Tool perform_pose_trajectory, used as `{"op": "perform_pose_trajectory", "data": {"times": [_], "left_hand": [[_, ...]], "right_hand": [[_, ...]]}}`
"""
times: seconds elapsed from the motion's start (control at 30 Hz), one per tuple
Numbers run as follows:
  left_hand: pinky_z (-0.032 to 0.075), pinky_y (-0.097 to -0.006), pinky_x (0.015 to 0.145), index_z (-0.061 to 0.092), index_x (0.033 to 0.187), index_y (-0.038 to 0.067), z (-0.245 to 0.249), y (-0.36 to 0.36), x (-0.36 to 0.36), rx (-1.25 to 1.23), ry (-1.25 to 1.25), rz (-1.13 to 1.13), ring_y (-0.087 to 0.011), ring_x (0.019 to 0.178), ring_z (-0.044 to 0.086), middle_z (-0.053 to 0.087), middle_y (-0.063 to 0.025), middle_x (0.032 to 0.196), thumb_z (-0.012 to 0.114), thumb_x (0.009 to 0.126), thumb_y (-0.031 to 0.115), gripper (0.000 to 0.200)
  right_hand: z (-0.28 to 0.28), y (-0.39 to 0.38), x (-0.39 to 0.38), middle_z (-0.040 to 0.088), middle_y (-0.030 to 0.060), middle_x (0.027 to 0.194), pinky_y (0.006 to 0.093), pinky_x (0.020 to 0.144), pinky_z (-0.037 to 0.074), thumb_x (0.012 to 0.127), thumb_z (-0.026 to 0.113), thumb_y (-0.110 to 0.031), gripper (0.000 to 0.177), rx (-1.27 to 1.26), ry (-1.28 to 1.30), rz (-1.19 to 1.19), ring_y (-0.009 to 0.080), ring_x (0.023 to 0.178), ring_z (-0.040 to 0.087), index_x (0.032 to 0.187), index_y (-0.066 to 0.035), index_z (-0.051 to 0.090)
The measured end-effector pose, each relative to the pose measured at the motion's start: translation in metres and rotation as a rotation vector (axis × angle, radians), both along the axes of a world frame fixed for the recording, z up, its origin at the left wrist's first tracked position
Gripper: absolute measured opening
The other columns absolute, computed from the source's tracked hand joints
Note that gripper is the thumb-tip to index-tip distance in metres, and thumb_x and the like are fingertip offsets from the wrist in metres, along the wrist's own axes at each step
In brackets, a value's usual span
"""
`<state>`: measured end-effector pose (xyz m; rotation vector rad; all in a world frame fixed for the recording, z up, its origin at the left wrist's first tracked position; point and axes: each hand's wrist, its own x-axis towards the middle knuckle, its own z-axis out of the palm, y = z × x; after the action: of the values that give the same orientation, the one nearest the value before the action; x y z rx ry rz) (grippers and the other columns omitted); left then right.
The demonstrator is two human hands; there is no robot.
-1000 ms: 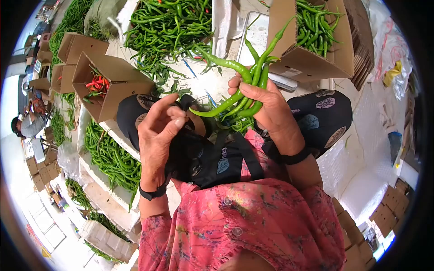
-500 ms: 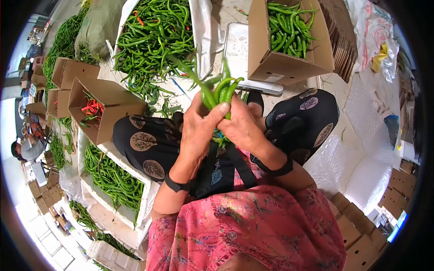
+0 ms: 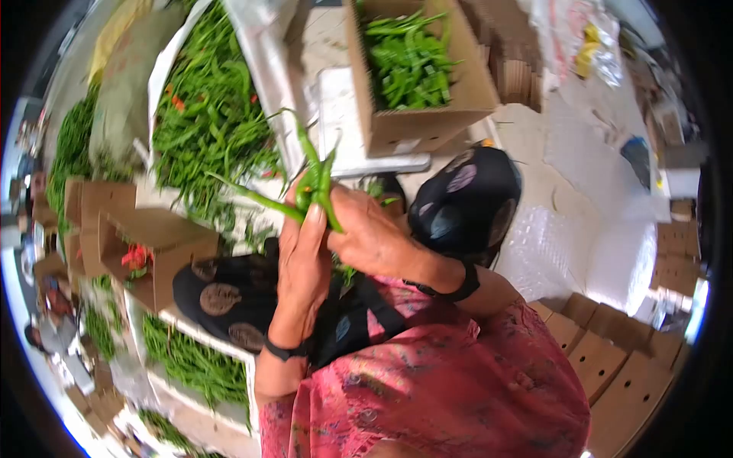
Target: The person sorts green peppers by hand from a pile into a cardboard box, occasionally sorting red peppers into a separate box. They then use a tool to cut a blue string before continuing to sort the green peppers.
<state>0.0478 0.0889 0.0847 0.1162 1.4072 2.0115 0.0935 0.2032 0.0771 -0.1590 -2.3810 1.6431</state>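
Several long green chili peppers [image 3: 314, 179] stick up from between my two hands, one of them slanting out to the left. My left hand [image 3: 301, 248] is closed on them, its thumb pressed along the front. Against its other side, my right hand [image 3: 366, 233] is closed around the same bunch; its fingertips are hidden behind the peppers. Ahead and to the right, a cardboard box [image 3: 427, 126] holds green peppers and rests on a white flat scale [image 3: 336, 103]. A heap of green peppers with a few red ones [image 3: 210, 114] lies on white sheeting ahead-left.
To the left, a cardboard box [image 3: 179, 256] contains red peppers [image 3: 137, 259]. Beside my knee, a white crate holds more green peppers [image 3: 195, 362]. Flattened cartons [image 3: 523, 80] stand at the back right, bubble wrap [image 3: 565, 256] lies right, and a person [image 3: 53, 336] sits far left.
My view has swung right and blurred, shifting the boxes leftward. Both hands still hold the peppers together, and the bunch has been turned and spread, with one pepper now pointing left.
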Motion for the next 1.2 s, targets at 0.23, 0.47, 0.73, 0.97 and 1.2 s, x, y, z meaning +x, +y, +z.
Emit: {"op": "perform_pose_trajectory", "data": {"times": [0.23, 0.47, 0.73, 0.97, 1.2], "left_hand": [[0.046, -0.0335, 0.087, 0.046, 0.133, -0.006, 0.047, 0.020, -0.015, 0.108, 0.173, -0.247, -0.0229, 0.100, 0.062, 0.063, -0.0173, 0.112, 0.052, 0.097, 0.034, 0.054], [0.049, -0.0288, 0.079, 0.056, 0.122, -0.004, 0.017, 0.033, -0.026, -0.121, -0.004, -0.165, -0.0184, 0.085, 0.061, 0.064, -0.0115, 0.099, 0.060, 0.094, 0.022, 0.039], [0.047, -0.0253, 0.072, 0.058, 0.116, -0.002, -0.045, -0.015, -0.067, -0.272, -0.079, -0.080, -0.0150, 0.087, 0.056, 0.059, -0.0066, 0.096, 0.065, 0.091, 0.016, 0.031], [0.050, -0.0259, 0.072, 0.061, 0.109, 0.000, -0.064, 0.020, -0.064, -0.444, -0.104, -0.154, -0.0157, 0.078, 0.059, 0.063, -0.0086, 0.087, 0.062, 0.091, 0.012, 0.021], [0.048, -0.0252, 0.069, 0.062, 0.104, 0.003, -0.076, 0.027, -0.069, -0.573, -0.131, -0.142, -0.0155, 0.076, 0.058, 0.062, -0.0075, 0.085, 0.065, 0.088, 0.013, 0.019]], "right_hand": [[0.121, 0.128, -0.010, 0.060, 0.0179, 0.082, 0.0392, 0.069, 0.048, 0.083, 0.065, -0.025, 0.037, 0.160, 0.205, -0.151, 0.0265, 0.075, 0.060, 0.107, 0.001, 0.055], [0.149, 0.266, -0.019, 0.068, 0.0169, 0.092, 0.0345, 0.071, 0.050, 0.082, 0.069, -0.035, 0.048, 0.277, -0.106, -0.390, 0.0201, 0.083, 0.063, 0.107, 0.006, 0.062], [-0.152, 0.378, 0.157, 0.058, -0.0012, 0.069, 0.0221, 0.055, 0.043, 0.089, 0.063, -0.032, 0.027, -0.306, -0.010, -0.491, 0.0072, 0.060, 0.052, 0.084, -0.006, 0.064], [-0.291, 0.304, 0.149, 0.061, -0.0002, 0.073, 0.0242, 0.061, 0.049, 0.084, 0.062, -0.015, 0.010, -0.626, -0.464, -0.940, 0.0081, 0.066, 0.057, 0.086, -0.007, 0.068], [-0.312, 0.342, 0.032, 0.067, 0.0172, 0.099, 0.0428, 0.075, 0.053, 0.083, 0.060, -0.014, 0.016, 0.241, -0.426, -0.851, 0.0349, 0.087, 0.064, 0.094, -0.008, 0.071]]}}
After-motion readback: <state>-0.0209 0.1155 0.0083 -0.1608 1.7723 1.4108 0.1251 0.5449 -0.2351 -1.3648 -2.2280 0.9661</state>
